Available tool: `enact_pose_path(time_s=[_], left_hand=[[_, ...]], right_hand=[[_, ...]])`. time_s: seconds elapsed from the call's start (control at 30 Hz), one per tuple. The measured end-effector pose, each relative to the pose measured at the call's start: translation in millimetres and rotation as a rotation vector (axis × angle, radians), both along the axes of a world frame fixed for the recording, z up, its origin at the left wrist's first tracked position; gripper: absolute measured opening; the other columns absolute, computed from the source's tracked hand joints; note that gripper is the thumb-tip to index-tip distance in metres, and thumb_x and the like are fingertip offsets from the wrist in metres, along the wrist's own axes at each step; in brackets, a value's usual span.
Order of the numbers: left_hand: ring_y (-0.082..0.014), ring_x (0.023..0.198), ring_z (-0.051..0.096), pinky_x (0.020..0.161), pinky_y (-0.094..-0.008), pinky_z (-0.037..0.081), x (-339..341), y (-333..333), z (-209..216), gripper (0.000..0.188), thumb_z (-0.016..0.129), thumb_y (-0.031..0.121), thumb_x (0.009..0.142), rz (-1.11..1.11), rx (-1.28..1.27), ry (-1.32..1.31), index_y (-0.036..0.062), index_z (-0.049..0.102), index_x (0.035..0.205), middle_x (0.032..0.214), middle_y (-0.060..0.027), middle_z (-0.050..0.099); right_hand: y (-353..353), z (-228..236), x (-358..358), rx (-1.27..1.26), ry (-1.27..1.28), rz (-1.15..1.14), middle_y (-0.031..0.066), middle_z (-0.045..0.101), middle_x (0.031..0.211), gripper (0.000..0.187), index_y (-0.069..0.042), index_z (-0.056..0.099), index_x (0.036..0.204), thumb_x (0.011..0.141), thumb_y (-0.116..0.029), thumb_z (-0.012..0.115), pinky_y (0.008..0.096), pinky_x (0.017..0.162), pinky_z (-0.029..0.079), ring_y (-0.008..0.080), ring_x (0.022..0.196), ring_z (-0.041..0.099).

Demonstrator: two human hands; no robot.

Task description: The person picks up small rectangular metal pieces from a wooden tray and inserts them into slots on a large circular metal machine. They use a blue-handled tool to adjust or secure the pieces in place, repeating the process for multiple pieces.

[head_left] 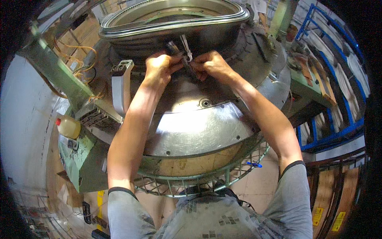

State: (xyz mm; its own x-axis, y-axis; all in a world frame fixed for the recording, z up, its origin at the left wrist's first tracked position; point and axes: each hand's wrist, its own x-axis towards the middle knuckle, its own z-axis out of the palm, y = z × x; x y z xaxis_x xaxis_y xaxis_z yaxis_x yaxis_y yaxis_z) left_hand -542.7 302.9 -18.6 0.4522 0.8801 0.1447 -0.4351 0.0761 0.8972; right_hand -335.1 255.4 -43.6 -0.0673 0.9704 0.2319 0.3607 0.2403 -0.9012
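Both arms reach forward over a large round metal machine [191, 123]. My left hand [160, 68] is closed, its fingers pinched by a small dark part at the foot of the machine's raised ring [175, 31]. Just to its right, my right hand [211, 65] is closed too, fingertips close to the same spot. A thin whitish metal piece [186, 47] stands tilted between the hands, and a short dark cylinder-like piece [173, 47] shows above the left fingers. What each hand pinches is too small and covered to name.
A grey upright bracket [120, 87] stands left of my left forearm. Green posts [59, 63] rise at the left, with a bottle of yellowish liquid [68, 127] below. Blue racks [334, 79] stand at the right. A green wire guard [199, 185] curves before my body. Another person [259, 10] is partly visible far back.
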Motion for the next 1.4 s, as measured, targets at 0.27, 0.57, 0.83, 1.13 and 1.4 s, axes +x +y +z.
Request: enact_pose_path(time_s=[0.27,0.57,0.83,1.13,1.4], left_hand=[[-0.0113,0.077,0.068,0.069,-0.0254,0.055,9,4,6,0.013,0.074,-0.010,0.080,0.291,0.374,0.118,-0.0006,0.072,0.089,0.083,-0.0051,0.074],[-0.0109,0.076,0.069,0.073,-0.0262,0.053,11,-1,7,0.016,0.074,-0.005,0.077,0.550,0.718,0.391,-0.0013,0.074,0.092,0.083,-0.0070,0.075],[-0.0393,0.078,0.064,0.069,-0.0412,0.052,13,-13,7,0.018,0.062,-0.008,0.075,0.629,1.303,0.642,-0.0015,0.066,0.091,0.086,-0.0188,0.065],[-0.0355,0.079,0.069,0.067,-0.0386,0.054,17,-11,2,0.020,0.061,-0.010,0.075,0.648,1.321,0.647,0.0004,0.068,0.091,0.088,-0.0175,0.067],[-0.0078,0.078,0.065,0.070,-0.0246,0.052,20,-11,1,0.014,0.073,-0.007,0.081,0.442,0.824,0.289,-0.0021,0.072,0.093,0.079,-0.0061,0.071]], right_hand=[[-1,-32,-1,0.333,-0.116,-0.187,0.0007,0.067,0.069,0.014,-0.001,0.075,0.092,0.095,-0.012,0.067,0.0260,0.052,0.046,0.0068,0.058,0.057],[-2,-27,-7,0.397,-0.200,-0.237,0.0035,0.069,0.069,0.016,0.000,0.076,0.097,0.093,-0.015,0.071,0.0257,0.049,0.046,0.0071,0.055,0.059],[-10,-17,-11,0.413,-0.219,-0.258,0.0060,0.070,0.067,0.016,0.001,0.076,0.096,0.092,-0.014,0.071,0.0270,0.050,0.047,0.0079,0.055,0.060],[-10,-17,-12,0.455,-0.193,-0.247,0.0126,0.070,0.073,0.015,0.000,0.076,0.095,0.088,-0.012,0.071,0.0302,0.055,0.050,0.0152,0.061,0.064],[-17,-11,-16,0.362,-0.150,-0.100,0.0204,0.072,0.083,0.013,-0.003,0.076,0.092,0.084,-0.012,0.071,0.0361,0.063,0.054,0.0240,0.069,0.072]])
